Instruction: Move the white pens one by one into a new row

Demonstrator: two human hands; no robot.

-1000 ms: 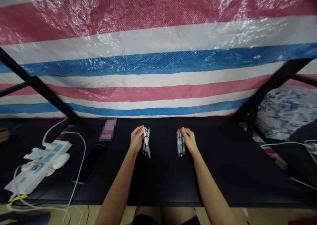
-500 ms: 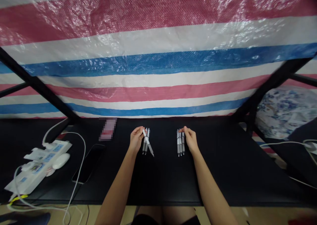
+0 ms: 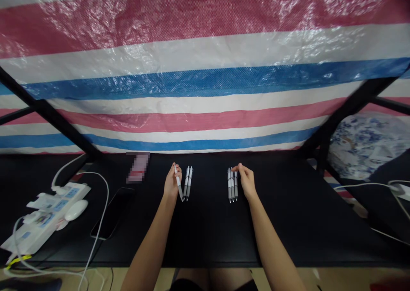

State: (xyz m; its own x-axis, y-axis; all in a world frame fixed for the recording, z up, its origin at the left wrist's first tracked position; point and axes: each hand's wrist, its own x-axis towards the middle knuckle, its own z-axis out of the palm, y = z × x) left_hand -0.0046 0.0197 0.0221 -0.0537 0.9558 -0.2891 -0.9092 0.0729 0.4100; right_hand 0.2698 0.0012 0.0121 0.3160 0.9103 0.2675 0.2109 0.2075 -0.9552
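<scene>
My left hand is closed on a white and grey pen, its tip pointing down toward me. Just right of it, two similar pens lie side by side on the black table. Farther right, three more such pens form a row. My right hand is beside that row, thumb and index finger pressed together at the upper end of the rightmost pen. Whether those fingertips grip the pen is hard to make out.
On the left lie a white power strip with plugs and cables, a black phone and a pink blurred item. A striped sheet hangs behind the table. Black frame bars stand at both sides.
My left hand has moved left with its pen, which no longer crosses over the two lying pens and now points more steeply down. My right hand has stayed at its row.
</scene>
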